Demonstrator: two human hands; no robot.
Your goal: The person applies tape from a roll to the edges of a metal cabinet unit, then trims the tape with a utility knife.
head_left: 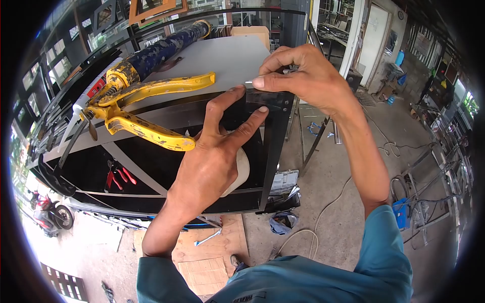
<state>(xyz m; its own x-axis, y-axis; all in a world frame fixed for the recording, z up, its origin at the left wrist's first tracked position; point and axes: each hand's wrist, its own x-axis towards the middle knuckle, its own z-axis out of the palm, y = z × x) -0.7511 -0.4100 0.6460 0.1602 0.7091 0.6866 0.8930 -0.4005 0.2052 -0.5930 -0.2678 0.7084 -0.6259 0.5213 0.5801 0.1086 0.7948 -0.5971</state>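
Observation:
My right hand (316, 73) is closed in a pinch at the far right corner of a black metal frame (272, 146). A small, thin, silvery-white pin (248, 82) sticks out to the left from between its thumb and finger. My left hand (207, 159) lies over the frame, two fingers stretched apart, their tips at the black edge just below the pin; its other fingers are hidden. Beneath this hand shows part of a rounded off-white object (243, 171). To the left, a yellow caulking gun (146, 91) with a blue barrel and white nozzle rests on the frame.
A grey panel (222, 55) lies behind my hands. Red-handled pliers (120, 177) show within the frame's left part. Below are a cardboard sheet (202, 275) and a cable (328, 204) on the concrete floor. A motorcycle (50, 214) stands at far left, metal racks at right.

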